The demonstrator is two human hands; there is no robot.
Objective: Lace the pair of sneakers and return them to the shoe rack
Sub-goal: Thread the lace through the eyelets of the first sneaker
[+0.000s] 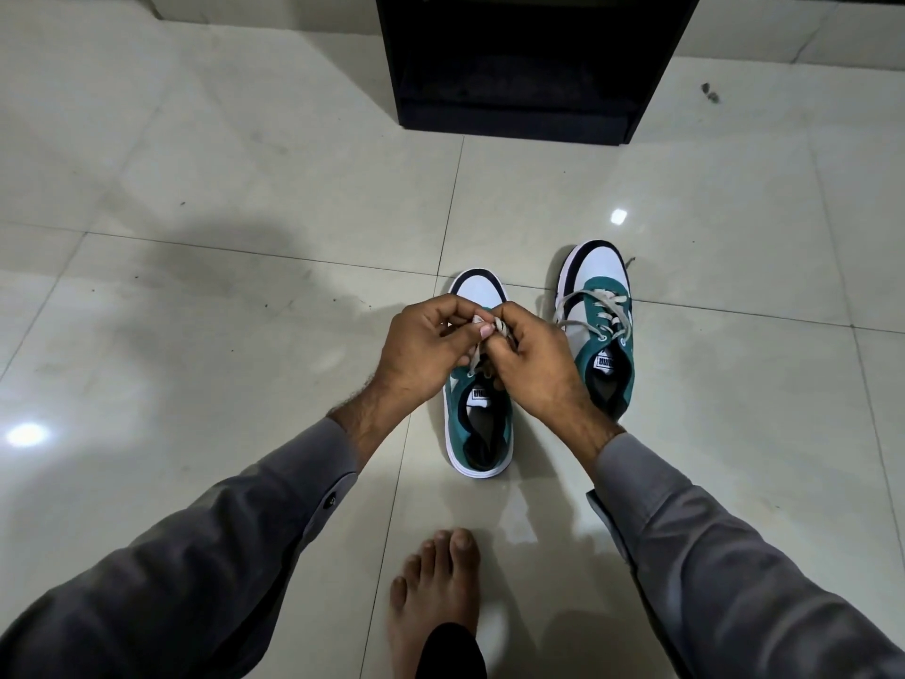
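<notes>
Sneakers side by side on tiled floor [245,237], before shoe rack [534,66]. Left hand [421,350] and right hand [534,365] pinched together on lace [475,357] over near sneaker [482,433]; far sneaker [600,325] loosely laced. Advised: keep tension even, seat knot centrally.

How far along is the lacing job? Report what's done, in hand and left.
Done: the right sneaker is laced through its eyelets, ends loose. In hand: the left hand and right hand work the lace on the left sneaker. Left: finish it, then move both from the floor to the dark shoe rack.
</notes>
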